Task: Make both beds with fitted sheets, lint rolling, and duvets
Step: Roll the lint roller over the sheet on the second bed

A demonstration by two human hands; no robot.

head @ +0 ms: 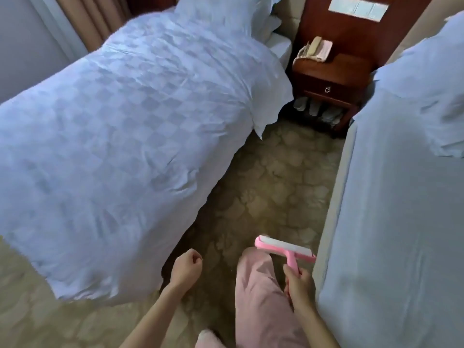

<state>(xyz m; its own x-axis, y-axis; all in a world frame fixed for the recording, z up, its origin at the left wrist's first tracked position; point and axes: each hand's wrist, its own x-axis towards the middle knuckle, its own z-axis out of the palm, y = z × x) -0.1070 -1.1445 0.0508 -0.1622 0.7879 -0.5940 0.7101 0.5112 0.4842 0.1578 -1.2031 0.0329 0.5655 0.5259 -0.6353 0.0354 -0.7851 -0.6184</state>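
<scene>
The left bed (120,136) is covered by a white checkered duvet that hangs over its side and foot, with a pillow (221,18) at its head. On the right, the second bed (391,222) shows a smooth white fitted sheet, and crumpled white bedding (431,96) lies toward its head. My right hand (298,282) grips the handle of a pink lint roller (285,247), held in the aisle close to the right bed's edge. Over the carpet between the beds, my left hand (187,268) hangs loosely curled and holds nothing.
A patterned beige carpet (271,177) runs between the beds. A dark wooden nightstand (331,79) with a telephone (315,50) stands at the far end of the aisle, slippers on its lower shelf. Curtains (82,18) hang at the far left. My pink trouser leg (258,297) is below.
</scene>
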